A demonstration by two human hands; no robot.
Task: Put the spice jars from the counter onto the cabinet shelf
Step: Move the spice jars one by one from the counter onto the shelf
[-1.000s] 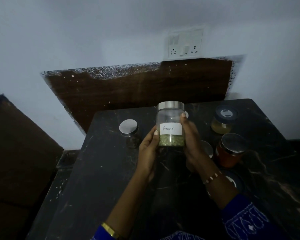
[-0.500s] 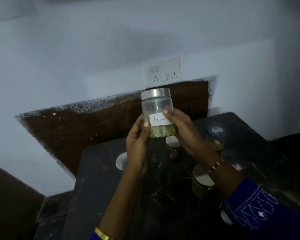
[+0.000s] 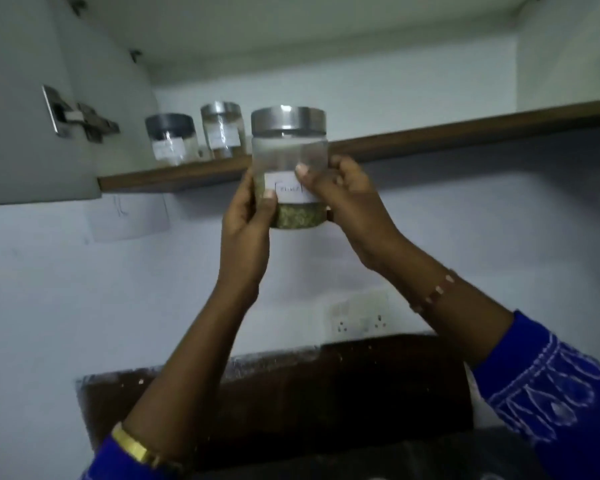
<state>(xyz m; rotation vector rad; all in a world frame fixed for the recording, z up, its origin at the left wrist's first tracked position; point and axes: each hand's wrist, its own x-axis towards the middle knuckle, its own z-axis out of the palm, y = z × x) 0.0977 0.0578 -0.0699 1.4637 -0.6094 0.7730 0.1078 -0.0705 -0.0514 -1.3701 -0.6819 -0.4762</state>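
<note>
Two hands were seen closed around one clear spice jar: the fingers of the right hand were curled round its right side, with the thumb laid over the white label, and the left hand was wrapped round its left side, thumb pressed on the front beside the label. The jar was held upright in the air, steel lid on top, greenish spice settled at its bottom, in front of the cabinet shelf edge and not resting on it. Two more labelled jars were stood on the shelf to the left: a dark-lidded jar and, just beside it, a steel-lidded jar. An open cabinet door with a metal hinge was seen at far left. Below, a wall socket was fixed above a dark backsplash.
</note>
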